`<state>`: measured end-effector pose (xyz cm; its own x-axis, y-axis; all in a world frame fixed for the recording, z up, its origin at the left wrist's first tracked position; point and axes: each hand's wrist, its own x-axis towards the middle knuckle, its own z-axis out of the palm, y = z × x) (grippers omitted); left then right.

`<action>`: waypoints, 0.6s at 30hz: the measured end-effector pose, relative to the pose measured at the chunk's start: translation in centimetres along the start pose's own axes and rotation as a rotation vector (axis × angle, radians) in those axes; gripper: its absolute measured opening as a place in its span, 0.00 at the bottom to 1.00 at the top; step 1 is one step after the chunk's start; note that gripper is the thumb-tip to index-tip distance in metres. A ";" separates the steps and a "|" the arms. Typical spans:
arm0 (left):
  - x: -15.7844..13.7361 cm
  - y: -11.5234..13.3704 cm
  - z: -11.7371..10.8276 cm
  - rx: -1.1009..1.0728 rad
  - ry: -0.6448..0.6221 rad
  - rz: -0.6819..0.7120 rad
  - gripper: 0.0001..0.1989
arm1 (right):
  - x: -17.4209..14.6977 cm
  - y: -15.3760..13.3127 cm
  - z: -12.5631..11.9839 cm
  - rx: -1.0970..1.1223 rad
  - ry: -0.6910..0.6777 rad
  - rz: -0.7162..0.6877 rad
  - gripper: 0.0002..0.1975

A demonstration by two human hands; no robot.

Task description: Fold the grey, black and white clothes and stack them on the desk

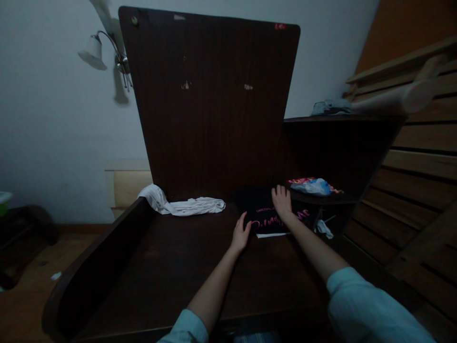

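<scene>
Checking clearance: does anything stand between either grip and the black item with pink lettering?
Nothing visible does. The right grip lies over the black item; the left grip is beside its near left edge. The white cloth lies apart, farther left.

A long, crumpled white cloth (196, 206) lies left of the left hand (242, 233); a shiny multicoloured plastic packet (314, 186) rests just right of the right hand (283, 202); a bell-shaped white wall lamp (93, 51) hangs far upper left.
</scene>
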<state>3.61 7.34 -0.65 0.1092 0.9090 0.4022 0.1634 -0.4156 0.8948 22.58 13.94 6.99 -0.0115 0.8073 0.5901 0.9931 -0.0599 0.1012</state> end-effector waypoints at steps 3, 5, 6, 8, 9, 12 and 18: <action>0.1 0.0 -0.1 -0.016 0.005 -0.001 0.22 | 0.2 0.2 0.8 0.040 -0.036 -0.110 0.25; 0.1 0.0 -0.1 -0.025 0.007 0.001 0.22 | 0.2 0.7 1.2 0.040 -0.108 -0.095 0.26; 0.1 0.0 -0.1 -0.032 0.007 0.005 0.22 | 0.2 1.0 1.4 0.033 -0.149 -0.072 0.26; 0.1 -0.1 -0.1 -0.043 0.006 0.010 0.22 | 0.3 1.6 1.6 0.021 -0.242 -0.037 0.27; 0.1 -0.1 0.0 -0.047 0.008 0.011 0.22 | 0.4 1.8 1.6 0.020 -0.289 -0.029 0.28; 0.1 -0.1 -0.1 -0.046 0.008 0.006 0.22 | 0.7 2.1 1.5 0.055 -0.418 -0.022 0.30; 0.0 0.0 -0.1 -0.060 0.007 0.000 0.23 | 1.5 2.2 1.6 0.194 -0.575 0.004 0.31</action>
<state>3.49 7.34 -0.63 0.1021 0.9094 0.4032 0.1044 -0.4128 0.9048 24.95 15.95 6.78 0.0038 0.9984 0.0569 0.9968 0.0008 -0.0803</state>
